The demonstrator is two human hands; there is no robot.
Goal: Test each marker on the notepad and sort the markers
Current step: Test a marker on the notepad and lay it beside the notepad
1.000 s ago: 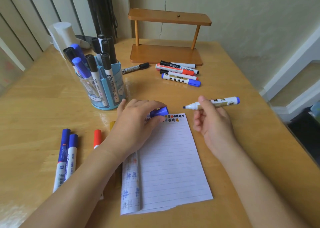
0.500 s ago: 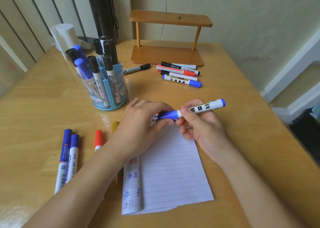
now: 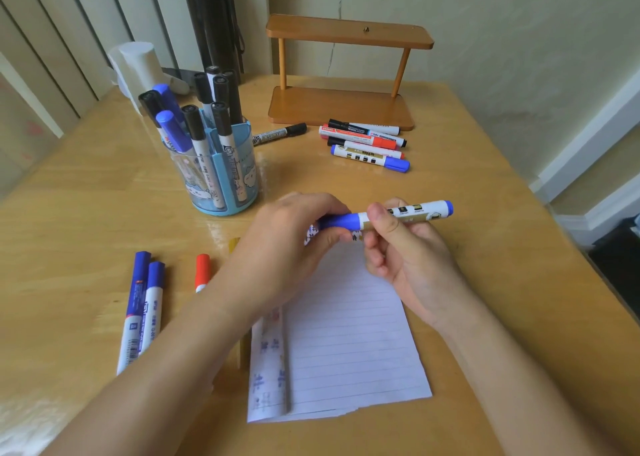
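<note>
Two hands meet on one blue-capped marker (image 3: 419, 211), held in the air just above the top edge of the notepad (image 3: 349, 344). The left hand's fingers (image 3: 322, 209) curl over the blue cap end and hide most of it, palm turned down. The right thumb (image 3: 382, 218) presses on the front of the white and gold barrel, with the other right fingers folded behind and under it. The marker lies almost level, its blue tail pointing right and a little up. The left hand (image 3: 294, 247) reaches in from the lower left, its forearm crossing the notepad's folded left edge; the right hand (image 3: 408, 254) comes in from the lower right, wrist over the page's right side.

The lined notepad lies flat on the wooden table (image 3: 86, 213), its top margin partly hidden by both hands. Left of the left forearm lie two blue markers (image 3: 142, 310) side by side, a red marker (image 3: 202, 272) whose lower part the forearm covers, and a yellow object (image 3: 234, 244) of which only a sliver shows. Behind the hands stands a blue pen holder (image 3: 221, 178) with black and blue markers upright in it. Further back a lone black marker (image 3: 280, 134) lies beside a wooden stand (image 3: 341, 109), and four markers (image 3: 367, 143) lie together in front of that stand.
</note>
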